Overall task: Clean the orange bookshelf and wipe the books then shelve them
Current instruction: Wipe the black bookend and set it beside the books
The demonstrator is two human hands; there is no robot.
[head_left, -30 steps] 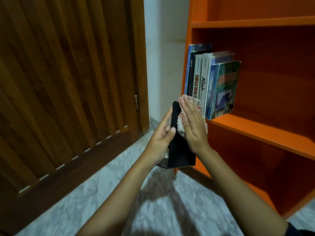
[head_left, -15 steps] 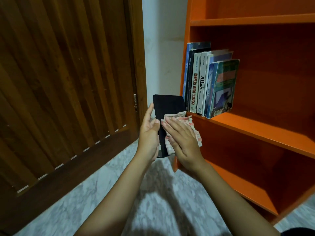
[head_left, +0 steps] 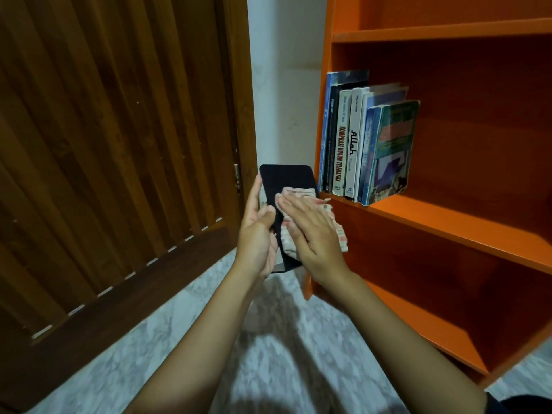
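A black book (head_left: 283, 180) stands upright in the air just left of the orange bookshelf (head_left: 448, 228). My left hand (head_left: 257, 234) grips its left edge, thumb on the cover. Flat on the cover lies my right hand (head_left: 313, 234), pressing a pale pink striped cloth (head_left: 337, 231) against it with straight fingers. Several books (head_left: 367, 144) stand in a row at the left end of the middle shelf, the rightmost leaning with its green cover showing.
A dark wooden slatted door (head_left: 119, 144) fills the left side. A white wall (head_left: 283, 85) strip runs between door and shelf. The floor (head_left: 268, 354) is grey marbled tile. The shelf boards above and below the books are bare.
The black book turned from edge-on to cover facing me and rose a little. My right hand with the cloth slid down across the cover.
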